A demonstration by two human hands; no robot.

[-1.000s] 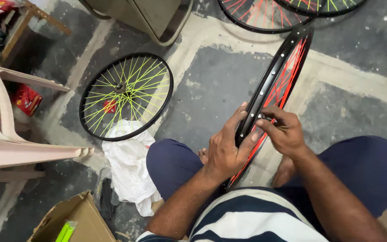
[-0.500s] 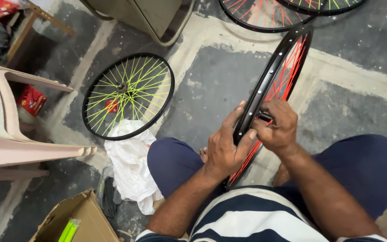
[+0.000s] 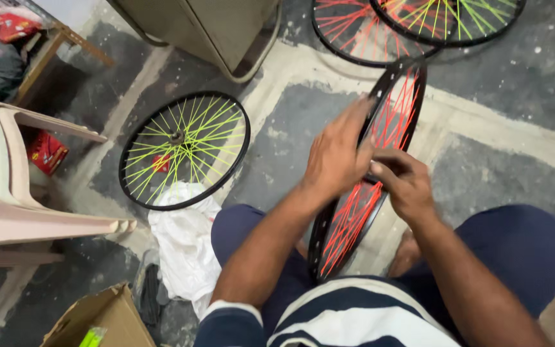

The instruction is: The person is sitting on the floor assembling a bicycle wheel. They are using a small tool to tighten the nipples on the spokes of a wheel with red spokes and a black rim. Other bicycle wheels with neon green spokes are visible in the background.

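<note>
Fingers (image 3: 354,138) of both hands clasp the upright red-spoked wheel rim (image 3: 401,96) standing between the knees.

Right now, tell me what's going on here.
A seated person steadies an upright black bicycle wheel rim with red spokes between the knees. The left hand lies across the rim; the right hand pinches something small and dark at the rim's edge, too hidden to identify. A black wheel with yellow-green spokes lies flat on the concrete floor beside a white cloth. Two more wheels lie further off.
</note>
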